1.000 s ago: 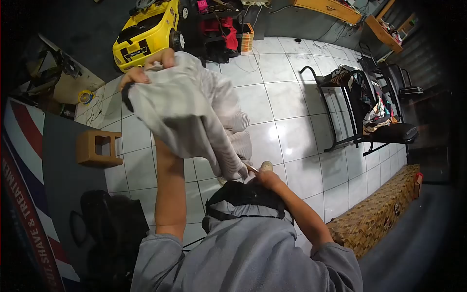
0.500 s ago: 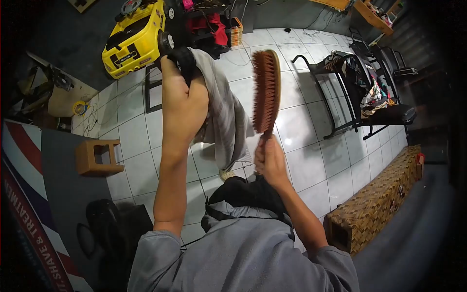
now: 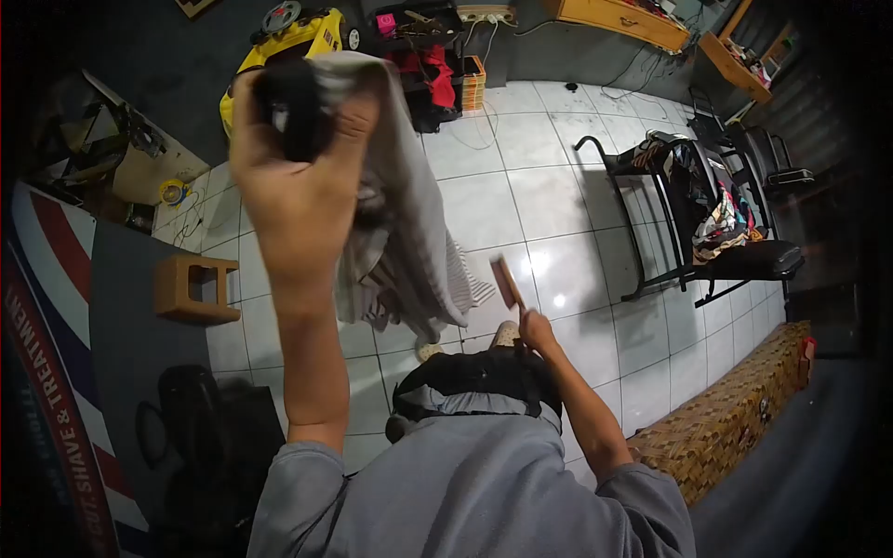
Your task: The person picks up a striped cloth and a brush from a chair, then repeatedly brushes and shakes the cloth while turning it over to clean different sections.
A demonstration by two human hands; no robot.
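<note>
Raised high toward the camera, my left hand (image 3: 302,177) grips the black collar end (image 3: 296,107) of a grey striped cloth (image 3: 409,195). The cloth hangs down to the right of the wrist, its lower edge over the tiled floor. Low on the right, my right hand (image 3: 536,330) is closed round the handle of a brush (image 3: 507,283) with reddish-brown bristles. The brush points up and to the left, apart from the cloth.
A brown stool (image 3: 197,290) stands at the left, a yellow toy car (image 3: 321,37) behind my left hand. At the right are a black metal frame holding clothes (image 3: 721,223) and a woven box (image 3: 726,418). Wooden drawers (image 3: 623,23) line the back.
My left hand has risen closer to the camera, lifting the cloth. My right hand has lowered, taking the brush down and away from the cloth. The view has shifted slightly.
</note>
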